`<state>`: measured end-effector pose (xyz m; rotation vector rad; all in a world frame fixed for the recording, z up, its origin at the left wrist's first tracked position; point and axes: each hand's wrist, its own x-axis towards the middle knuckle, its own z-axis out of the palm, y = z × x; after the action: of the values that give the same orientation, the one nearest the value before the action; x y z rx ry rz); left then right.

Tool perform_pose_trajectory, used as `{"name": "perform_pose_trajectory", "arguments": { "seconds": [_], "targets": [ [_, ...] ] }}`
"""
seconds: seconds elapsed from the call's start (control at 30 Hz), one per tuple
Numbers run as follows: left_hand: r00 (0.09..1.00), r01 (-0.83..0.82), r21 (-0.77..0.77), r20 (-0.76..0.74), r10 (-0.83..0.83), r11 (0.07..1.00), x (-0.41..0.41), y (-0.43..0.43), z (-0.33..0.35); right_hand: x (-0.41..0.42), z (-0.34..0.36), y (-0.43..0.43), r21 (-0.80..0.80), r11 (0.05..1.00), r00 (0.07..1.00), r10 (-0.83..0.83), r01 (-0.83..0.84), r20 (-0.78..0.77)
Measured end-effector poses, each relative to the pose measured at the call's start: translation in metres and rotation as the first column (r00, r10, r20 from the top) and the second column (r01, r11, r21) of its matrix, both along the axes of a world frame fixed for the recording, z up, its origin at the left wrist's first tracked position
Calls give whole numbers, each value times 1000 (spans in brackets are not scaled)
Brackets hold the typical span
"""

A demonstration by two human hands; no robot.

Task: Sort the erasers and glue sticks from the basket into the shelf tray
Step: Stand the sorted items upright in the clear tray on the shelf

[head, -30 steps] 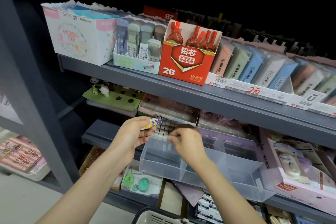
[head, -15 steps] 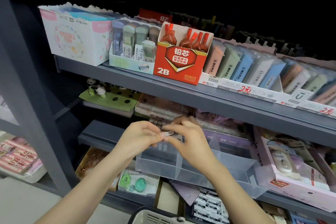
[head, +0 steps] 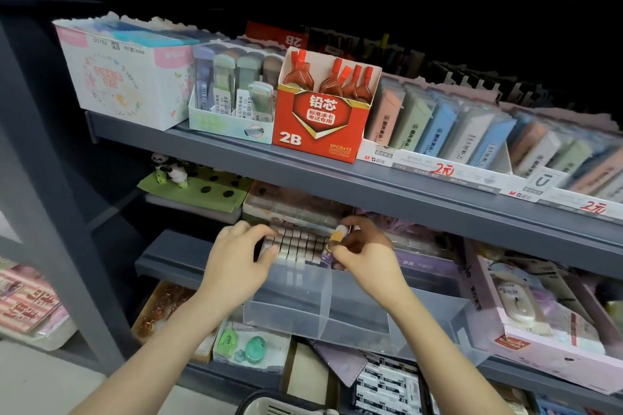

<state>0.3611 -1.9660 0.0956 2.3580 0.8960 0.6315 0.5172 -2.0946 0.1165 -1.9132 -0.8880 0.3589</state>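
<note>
Glue stick in R grip, erasers' R edge

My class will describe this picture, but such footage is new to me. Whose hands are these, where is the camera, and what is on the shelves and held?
No machine: a person works bare-handed, filmed by one wide-angle camera worn on the head. The grey metal shelf carries stationery, such as a red cardboard carton marked 2B. Below it sits a clear plastic tray holding rows of small pale blocks, probably erasers. The left hand touches those rows; whether it grips any is unclear. The right hand pinches a small purple stick with an orange band and white tip, perhaps a glue stick. A pale basket shows at the bottom edge.
</note>
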Motion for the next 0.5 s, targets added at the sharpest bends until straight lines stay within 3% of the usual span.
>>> {"name": "perform_pose_trajectory", "arguments": {
  "seconds": [0.2,0.5],
  "targets": [
    [970,139,119,-215,-112,983,4,3,-17,-4,-8,20,-185,983,961,41,11,275],
    [940,204,52,-290,-180,978,7,-1,-32,-5,1,30,-316,949,964,73,11,255]
  ]
}}
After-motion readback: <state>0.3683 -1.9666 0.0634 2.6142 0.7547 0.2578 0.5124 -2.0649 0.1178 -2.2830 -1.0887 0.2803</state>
